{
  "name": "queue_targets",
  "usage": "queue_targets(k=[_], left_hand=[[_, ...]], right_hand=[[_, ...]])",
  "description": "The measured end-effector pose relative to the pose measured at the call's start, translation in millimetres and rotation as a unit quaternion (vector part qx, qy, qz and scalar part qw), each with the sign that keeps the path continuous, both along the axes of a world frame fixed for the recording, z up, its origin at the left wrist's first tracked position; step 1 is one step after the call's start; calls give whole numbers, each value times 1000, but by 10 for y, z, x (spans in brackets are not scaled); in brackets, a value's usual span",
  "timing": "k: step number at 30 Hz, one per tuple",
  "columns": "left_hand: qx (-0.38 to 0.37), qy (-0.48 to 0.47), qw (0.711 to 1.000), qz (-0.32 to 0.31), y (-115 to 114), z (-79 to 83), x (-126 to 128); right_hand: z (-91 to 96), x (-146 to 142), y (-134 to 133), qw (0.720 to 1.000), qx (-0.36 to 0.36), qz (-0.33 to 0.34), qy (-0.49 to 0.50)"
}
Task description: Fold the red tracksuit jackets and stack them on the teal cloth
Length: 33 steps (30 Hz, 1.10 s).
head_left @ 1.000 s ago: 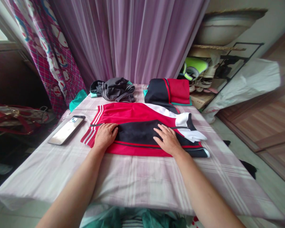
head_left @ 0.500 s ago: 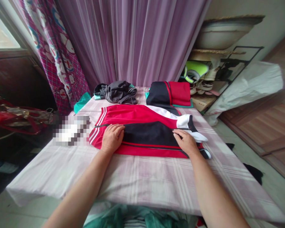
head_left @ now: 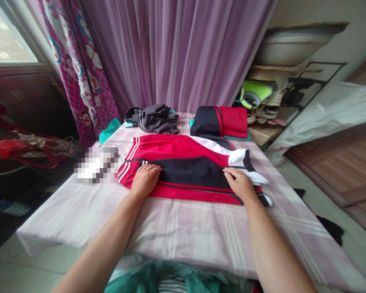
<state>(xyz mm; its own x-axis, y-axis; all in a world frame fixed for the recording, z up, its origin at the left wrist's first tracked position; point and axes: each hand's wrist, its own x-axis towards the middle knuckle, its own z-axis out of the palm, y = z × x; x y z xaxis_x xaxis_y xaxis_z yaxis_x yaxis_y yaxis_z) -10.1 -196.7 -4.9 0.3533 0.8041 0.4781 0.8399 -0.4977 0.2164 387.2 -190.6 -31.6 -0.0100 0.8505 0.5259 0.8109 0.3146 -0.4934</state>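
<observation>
A red, black and white track jacket (head_left: 183,192) lies folded across the table in front of me, its white-striped hem to the left and its white collar end to the right. A black sleeve panel runs along its middle. My left hand (head_left: 146,179) rests on the jacket near the hem, fingers laid over the left end of the black panel, beside a small striped cuff. On the panel's right end lies my right hand (head_left: 239,182), near the collar, with its fingers stretched on the cloth. Both palms face down, so what is under them is hidden.
Behind the jacket sit a crumpled dark grey garment (head_left: 158,118) and a folded black and red garment (head_left: 234,122). A blurred-out item (head_left: 96,165) lies left on the checked tablecloth (head_left: 183,232). A shoe rack (head_left: 293,110) stands right, a red bicycle (head_left: 27,152) left.
The view has shifted slightly, so everything sits a little further right. A striped cuff now shows more beside my left fingers. Both hands stay on the jacket.
</observation>
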Motion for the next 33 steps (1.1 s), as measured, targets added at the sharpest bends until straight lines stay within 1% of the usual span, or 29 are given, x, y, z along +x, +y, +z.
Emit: queue_targets(k=[2, 4, 7, 10, 13, 15, 17, 19, 21, 23, 25, 27, 29, 33], left_hand=[[3, -12, 1000, 14, 5, -6, -119], [3, -19, 1000, 20, 2, -13, -183], [5, -25, 999, 25, -4, -17, -201], [7, -24, 999, 23, -7, -10, -178], [13, -19, 1000, 21, -10, -2, -153], [18, -16, 999, 21, -12, 1, -140], [18, -15, 1000, 21, -16, 4, -131], [14, -17, 999, 25, -21, 8, -127], [9, -18, 999, 29, -26, 12, -125], [7, -18, 999, 31, -29, 13, -125], [4, -21, 999, 32, -29, 11, -125], [3, -25, 999, 34, -27, 8, -124], [4, -27, 999, 33, -25, 7, -123], [11, -24, 999, 28, -23, 9, -119]], right_hand=[[0, 4, 4, 1000, 2, 6, 0], [-9, 14, 12, 1000, 3, 11, -1], [-32, 29, 20, 1000, 7, 10, -6], [-22, -1, 2, 999, 30, -8, -23], [51, -134, -50, 995, 77, -19, -56], [108, -266, -85, 992, 105, -13, -74], [134, -376, -98, 990, 109, 3, -87], [113, -401, -81, 992, 85, 14, -95], [57, -310, -40, 994, 51, -1, -92], [-3, -135, 2, 996, 25, -41, -75], [-44, 48, 28, 995, 12, -83, -51], [-61, 166, 34, 994, 5, -106, -35], [-61, 197, 26, 994, 5, -106, -34], [-36, 129, -4, 994, 16, -102, -43]])
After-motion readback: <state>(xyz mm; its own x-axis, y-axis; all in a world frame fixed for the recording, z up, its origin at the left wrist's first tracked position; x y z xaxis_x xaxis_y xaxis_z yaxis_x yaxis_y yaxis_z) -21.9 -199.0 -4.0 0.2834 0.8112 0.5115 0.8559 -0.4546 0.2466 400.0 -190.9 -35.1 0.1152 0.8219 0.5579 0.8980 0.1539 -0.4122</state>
